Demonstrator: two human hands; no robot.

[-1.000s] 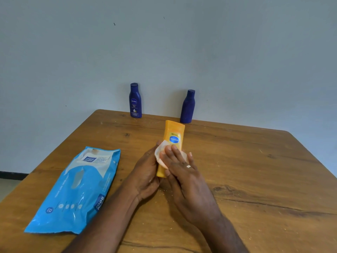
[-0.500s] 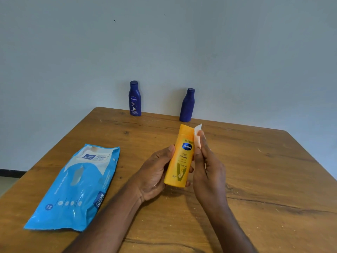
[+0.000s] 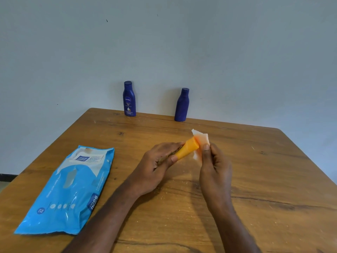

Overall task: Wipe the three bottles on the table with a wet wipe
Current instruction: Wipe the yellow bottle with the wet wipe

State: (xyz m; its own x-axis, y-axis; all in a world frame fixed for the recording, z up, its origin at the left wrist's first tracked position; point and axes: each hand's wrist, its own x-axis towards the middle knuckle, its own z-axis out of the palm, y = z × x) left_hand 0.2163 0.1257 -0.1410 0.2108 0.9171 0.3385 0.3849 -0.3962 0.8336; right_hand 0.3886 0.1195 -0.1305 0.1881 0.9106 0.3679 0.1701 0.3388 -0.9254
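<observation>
My left hand (image 3: 156,167) grips the yellow-orange bottle (image 3: 187,149), tilted with its cap end pointing up and to the right above the table. My right hand (image 3: 214,165) pinches a white wet wipe (image 3: 201,141) against that cap end, thumb on the near side. Most of the bottle's body is hidden inside my left palm. Two dark blue bottles stand upright at the table's far edge by the wall: a labelled one (image 3: 129,99) on the left and a plain-backed one (image 3: 181,105) to its right.
A blue pack of wet wipes (image 3: 71,189) lies flat on the left part of the wooden table (image 3: 264,179). The pale wall rises right behind the far edge. Small crumbs dot the wood near my wrists.
The bottle has swung from nearly upright with its label facing me to tilted right. The wipe moved from the bottle's side to its cap end.
</observation>
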